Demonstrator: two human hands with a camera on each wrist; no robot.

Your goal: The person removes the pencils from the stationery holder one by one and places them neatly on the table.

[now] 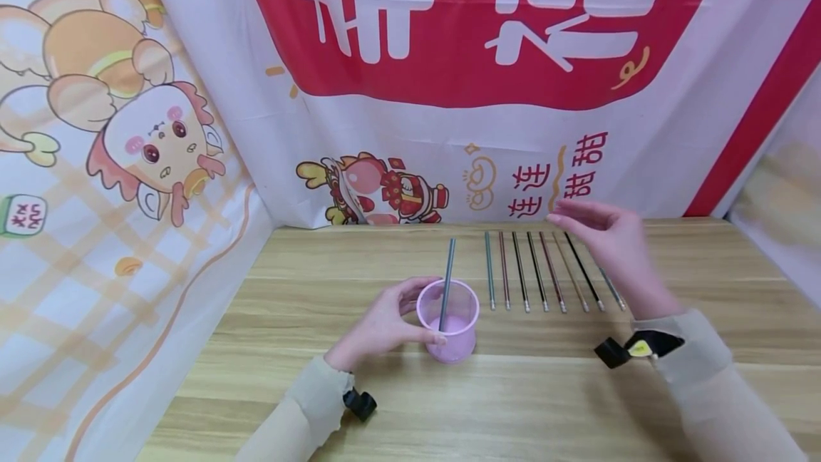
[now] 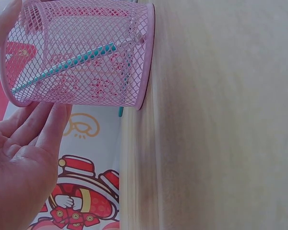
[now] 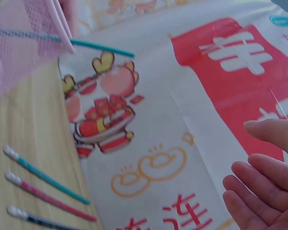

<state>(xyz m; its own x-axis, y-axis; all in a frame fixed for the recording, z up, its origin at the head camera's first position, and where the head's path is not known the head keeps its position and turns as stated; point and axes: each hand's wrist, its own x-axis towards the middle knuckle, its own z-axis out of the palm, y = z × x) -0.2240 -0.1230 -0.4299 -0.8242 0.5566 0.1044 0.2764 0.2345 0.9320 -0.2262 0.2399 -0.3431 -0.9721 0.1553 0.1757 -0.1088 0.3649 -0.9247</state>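
My left hand [image 1: 390, 321] grips a pink mesh pencil cup [image 1: 454, 349] around its side, thumb near the front rim. A single teal pencil [image 1: 450, 259] leans in the cup, its upper end sticking out past the rim. In the left wrist view the cup's mesh wall [image 2: 91, 81] shows that pencil through it. My right hand [image 1: 617, 242] hovers over the right end of a row of pencils, fingers loosely bent and holding nothing. In the right wrist view its palm and fingers [image 3: 259, 189] face the backdrop.
Several pencils lie side by side right of the cup, eraser ends toward me, among them a teal one [image 1: 489, 269] and a black one [image 1: 584, 271]. They lie on a wood-grain table [image 1: 513, 405]. A printed cloth [image 1: 398, 127] hangs behind the table, another [image 1: 128, 248] at the left.
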